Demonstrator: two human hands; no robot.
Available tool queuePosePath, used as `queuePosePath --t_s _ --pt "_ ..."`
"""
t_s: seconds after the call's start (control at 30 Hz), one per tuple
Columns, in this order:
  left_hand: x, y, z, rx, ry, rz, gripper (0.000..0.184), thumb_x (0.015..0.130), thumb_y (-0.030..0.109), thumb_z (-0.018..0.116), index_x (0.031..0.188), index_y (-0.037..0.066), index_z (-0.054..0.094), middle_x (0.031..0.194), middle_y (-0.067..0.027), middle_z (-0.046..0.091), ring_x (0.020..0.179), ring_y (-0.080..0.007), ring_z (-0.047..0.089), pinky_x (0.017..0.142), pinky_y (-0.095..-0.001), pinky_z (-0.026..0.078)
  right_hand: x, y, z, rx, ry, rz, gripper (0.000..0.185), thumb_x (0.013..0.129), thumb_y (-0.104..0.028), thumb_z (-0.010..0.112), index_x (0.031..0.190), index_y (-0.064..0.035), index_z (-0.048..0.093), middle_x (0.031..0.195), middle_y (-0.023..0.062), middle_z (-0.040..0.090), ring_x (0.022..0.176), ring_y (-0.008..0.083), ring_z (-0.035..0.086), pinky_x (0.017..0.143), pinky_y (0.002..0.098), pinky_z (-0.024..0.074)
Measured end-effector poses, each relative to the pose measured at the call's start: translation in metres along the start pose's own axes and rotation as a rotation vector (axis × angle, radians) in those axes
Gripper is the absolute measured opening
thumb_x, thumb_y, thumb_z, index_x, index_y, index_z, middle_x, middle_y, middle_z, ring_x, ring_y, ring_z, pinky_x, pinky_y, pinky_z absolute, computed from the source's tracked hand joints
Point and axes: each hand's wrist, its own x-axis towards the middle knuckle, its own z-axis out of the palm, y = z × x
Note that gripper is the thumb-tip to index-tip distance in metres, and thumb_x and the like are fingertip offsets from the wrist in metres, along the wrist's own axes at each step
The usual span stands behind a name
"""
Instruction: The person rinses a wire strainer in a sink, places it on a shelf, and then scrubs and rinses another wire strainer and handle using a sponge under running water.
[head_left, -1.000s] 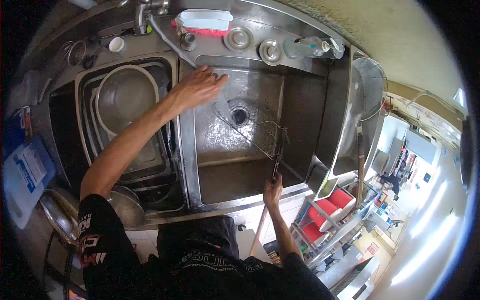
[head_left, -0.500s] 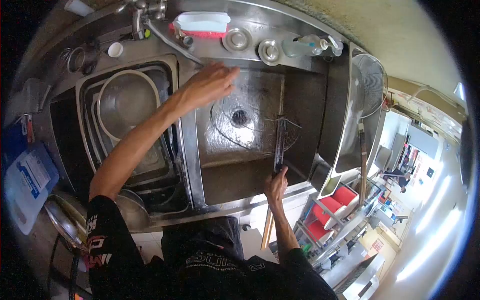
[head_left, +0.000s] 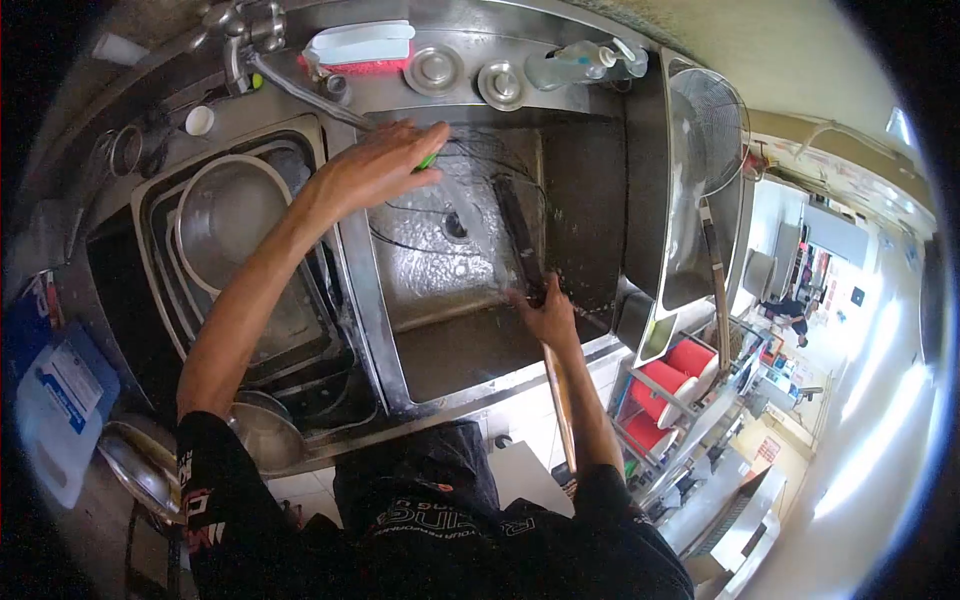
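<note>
My left hand (head_left: pixel 385 165) is closed around the end of the long metal faucet spout (head_left: pixel 315 100); a bright green tip (head_left: pixel 428 160) shows past its fingers. Water streams from there down into the steel sink basin (head_left: pixel 430 350). My right hand (head_left: pixel 548 315) grips a long-handled strainer (head_left: pixel 520 230) at its dark middle, near the basin's front right. The strainer's wooden handle end points back toward my body. Its thin wire hoop lies blurred over the drain (head_left: pixel 456 226); whether it carries mesh I cannot tell.
Left of the basin, stacked trays hold a round bowl (head_left: pixel 235 220). Along the back ledge are a brush with red bristles (head_left: pixel 360 50), two round metal lids (head_left: pixel 434 70) and a pump bottle (head_left: pixel 570 65). A mesh strainer (head_left: pixel 712 130) rests at right. Red containers (head_left: pixel 660 390) stand beyond.
Water now runs from the spout at my left hand, and the green tip has come into sight. The strainer has tilted, its far end swinging left. The whole view has shifted slightly.
</note>
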Motion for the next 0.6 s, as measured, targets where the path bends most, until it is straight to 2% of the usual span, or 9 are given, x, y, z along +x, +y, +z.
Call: queuePosePath --t_s 0.03,0.1,0.2,0.23,0.37,0.4,0.47,0.53,0.6 --pt "0.0 0.003 -0.004 -0.009 -0.074 -0.025 0.045 0.084 0.022 0.059 0.117 -0.002 0.041 0.093 -0.0176 0.06 0.092 -0.0316 0.054 0.084 -0.0451 0.042 0.012 -0.001 0.002 0.003 0.006 0.008 0.05 0.083 -0.027 0.064 0.116 0.0055 0.045 0.082 0.0184 0.063 0.075 0.0337 0.063 0.067 0.0403 0.0485" --pt "0.003 -0.002 -0.001 0.019 -0.082 -0.019 0.048 0.084 0.023 0.06 0.119 -0.002 0.04 0.096 -0.0183 0.06 0.095 -0.0319 0.054 0.085 -0.0452 0.042 0.032 -0.004 0.01 0.587 -0.098 0.011 0.045 0.088 -0.03 0.06 0.116 0.0038 0.046 0.083 0.0101 0.063 0.066 0.023 0.062 0.063 0.0364 0.0502" --pt "0.005 -0.017 0.013 0.142 -0.046 -0.01 0.051 0.083 0.024 0.061 0.121 -0.002 0.041 0.096 -0.0206 0.059 0.095 -0.0347 0.055 0.083 -0.0454 0.043 0.037 0.004 0.048 0.743 -0.075 -0.055 0.038 0.089 -0.025 0.058 0.116 -0.0006 0.047 0.083 0.0119 0.06 0.077 0.0175 0.057 0.071 0.0336 0.0483" --pt "0.005 -0.02 0.015 0.225 -0.017 0.013 0.051 0.082 0.025 0.061 0.121 -0.001 0.042 0.094 -0.0221 0.057 0.091 -0.0371 0.056 0.079 -0.0455 0.044 0.025 -0.021 0.032 1.198 -0.237 0.185 0.038 0.086 -0.023 0.063 0.114 -0.0009 0.048 0.088 0.0102 0.06 0.076 0.0173 0.056 0.069 0.0307 0.0466" --pt "0.011 -0.024 0.021 0.137 -0.053 -0.075 0.051 0.081 0.025 0.062 0.121 -0.001 0.042 0.091 -0.0227 0.057 0.089 -0.0372 0.056 0.079 -0.0458 0.044 0.004 -0.024 0.051 0.484 0.044 -0.218 0.042 0.084 -0.031 0.066 0.106 0.0026 0.053 0.082 0.0134 0.063 0.06 0.0238 0.062 0.057 0.037 0.0504" --pt "0.011 -0.023 0.02 0.128 0.017 -0.038 0.052 0.081 0.024 0.063 0.122 -0.001 0.041 0.091 -0.0226 0.058 0.089 -0.0371 0.056 0.079 -0.0457 0.044 0.002 -0.027 0.048 0.487 0.048 -0.221 0.042 0.084 -0.031 0.066 0.106 0.0026 0.053 0.082 0.0134 0.063 0.06 0.0238 0.062 0.057 0.037 0.0504" --pt "0.01 -0.025 0.019 0.122 0.073 -0.004 0.054 0.08 0.022 0.063 0.123 -0.001 0.041 0.092 -0.0224 0.058 0.088 -0.037 0.057 0.078 -0.0456 0.045 -0.011 -0.032 0.047 0.01 0.096 0.252 0.051 0.081 -0.043 0.064 0.105 0.0012 0.055 0.078 0.0197 0.064 0.067 0.0321 0.064 0.06 0.04 0.0493" --pt "0.014 -0.026 0.01 0.165 -0.131 -0.17 0.049 0.077 0.02 0.067 0.114 -0.005 0.045 0.091 -0.0179 0.062 0.088 -0.0336 0.057 0.082 -0.0422 0.045 -0.028 -0.042 0.022 0.007 0.144 0.283 0.056 0.079 -0.048 0.064 0.103 0.0012 0.057 0.075 0.0236 0.063 0.074 0.0394 0.063 0.062 0.043 0.0485" --pt "0.007 -0.041 0.024 0.273 -0.054 -0.102 0.048 0.077 0.019 0.067 0.113 -0.004 0.044 0.092 -0.0182 0.062 0.087 -0.0337 0.057 0.081 -0.0423 0.045 -0.049 -0.021 0.009 0.012 0.169 0.191 0.047 0.074 -0.032 0.07 0.102 0.0012 0.054 0.072 0.0235 0.062 0.073 0.0408 0.062 0.062 0.0453 0.0476"
